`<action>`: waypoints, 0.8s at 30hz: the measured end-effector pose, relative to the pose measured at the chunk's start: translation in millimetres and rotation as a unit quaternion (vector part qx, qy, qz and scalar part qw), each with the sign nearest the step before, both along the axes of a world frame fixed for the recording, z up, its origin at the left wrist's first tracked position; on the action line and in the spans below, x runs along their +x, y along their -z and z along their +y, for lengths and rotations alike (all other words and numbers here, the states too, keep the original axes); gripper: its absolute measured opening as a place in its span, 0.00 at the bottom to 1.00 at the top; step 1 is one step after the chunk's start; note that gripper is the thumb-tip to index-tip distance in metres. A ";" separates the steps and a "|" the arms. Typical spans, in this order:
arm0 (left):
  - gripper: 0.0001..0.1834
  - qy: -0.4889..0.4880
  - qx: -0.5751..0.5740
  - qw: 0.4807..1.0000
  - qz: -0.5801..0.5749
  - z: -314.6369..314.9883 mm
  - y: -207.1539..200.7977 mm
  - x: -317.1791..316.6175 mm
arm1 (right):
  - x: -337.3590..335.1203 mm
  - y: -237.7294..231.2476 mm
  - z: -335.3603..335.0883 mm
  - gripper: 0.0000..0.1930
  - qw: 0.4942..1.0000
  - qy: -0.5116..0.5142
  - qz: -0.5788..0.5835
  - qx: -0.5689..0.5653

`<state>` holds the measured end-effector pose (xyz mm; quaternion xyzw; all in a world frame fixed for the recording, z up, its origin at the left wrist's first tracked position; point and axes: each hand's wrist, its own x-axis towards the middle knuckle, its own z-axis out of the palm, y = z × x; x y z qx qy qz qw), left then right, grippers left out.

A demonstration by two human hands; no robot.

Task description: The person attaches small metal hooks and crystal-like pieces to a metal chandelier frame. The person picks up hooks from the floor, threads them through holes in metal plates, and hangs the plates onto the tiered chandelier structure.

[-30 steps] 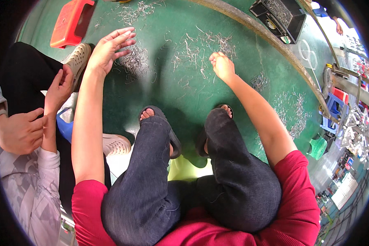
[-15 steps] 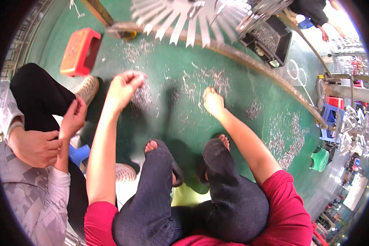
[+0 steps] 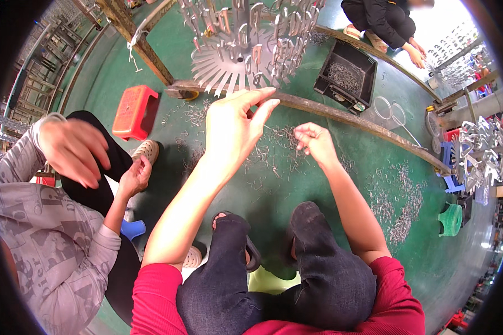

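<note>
We are looking at a small metalworking workshop or factory floor. We see a green painted floor (image 3: 430, 268) strewn with heaps of small bent metal wire pieces (image 3: 397, 201), and a round silvery rack with radiating metal fins (image 3: 235, 61) hung with what appear to be shiny metal hooks, though the fisheye bend makes their shape hard to read. A black rectangular plastic crate (image 3: 346, 75) holds more wire pieces. A long rusty steel bar (image 3: 341, 114) crosses the floor. Low plastic stools, a red one (image 3: 131, 111) and a green one (image 3: 450, 219), serve as seats, and other people sit or crouch working nearby.
</note>
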<state>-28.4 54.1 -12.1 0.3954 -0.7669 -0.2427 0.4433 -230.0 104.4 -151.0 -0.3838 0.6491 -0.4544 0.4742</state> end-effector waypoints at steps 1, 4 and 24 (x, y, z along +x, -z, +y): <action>0.12 -0.016 -0.007 1.000 -0.009 -1.1 0.6 -3.0 | 0.2 -15.8 -0.8 0.05 0.999 0.006 -0.035 -0.022; 0.13 -0.056 -0.026 0.997 -0.043 -7.5 1.4 -7.1 | -3.0 -51.3 -2.1 0.08 0.995 -0.010 -0.060 -0.084; 0.23 -0.073 0.059 0.995 -0.013 -54.0 -5.3 -39.0 | 14.4 -124.5 -6.9 0.08 0.976 -0.021 -0.138 -0.164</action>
